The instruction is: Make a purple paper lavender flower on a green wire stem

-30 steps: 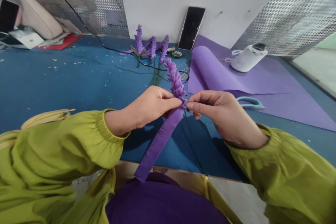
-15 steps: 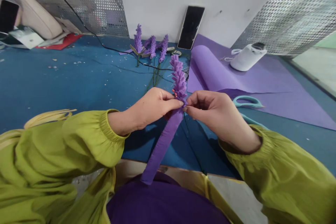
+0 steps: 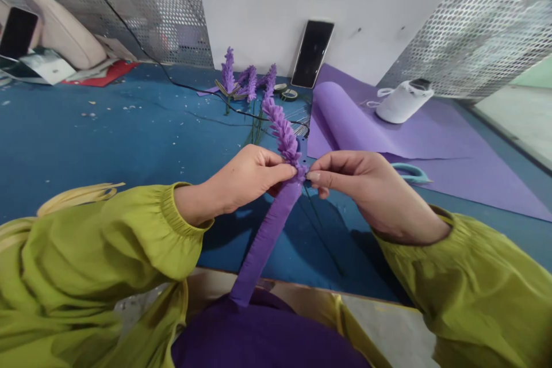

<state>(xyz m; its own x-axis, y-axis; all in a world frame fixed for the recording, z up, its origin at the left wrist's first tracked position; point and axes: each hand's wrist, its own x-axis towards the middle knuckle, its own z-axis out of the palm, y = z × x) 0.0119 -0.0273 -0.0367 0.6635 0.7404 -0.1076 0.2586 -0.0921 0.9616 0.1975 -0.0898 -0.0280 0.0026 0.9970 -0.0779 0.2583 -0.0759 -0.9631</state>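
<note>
A handmade lavender flower [image 3: 282, 129] with ruffled purple petals leans up and left from between my hands. My left hand [image 3: 254, 178] pinches its base between thumb and fingers. From there a long purple strip [image 3: 268, 238] runs down toward my lap. My right hand [image 3: 349, 184] is closed in a pinch at the right edge of the petals, where the strip meets the flower. A thin green stem [image 3: 321, 230] slants down to the right below the fingers.
Several finished lavender flowers [image 3: 227, 72] lie at the back, near a black cable [image 3: 190, 87]. A phone [image 3: 313, 53] leans on the white board. At right are a purple sheet [image 3: 466, 144] with a rolled part, a white pouch [image 3: 405, 102] and blue-handled scissors [image 3: 411, 172].
The flower's tip has tilted to the left. My right hand has shifted slightly right, its fingertips now at the petals' edge. My left hand keeps its pinch.
</note>
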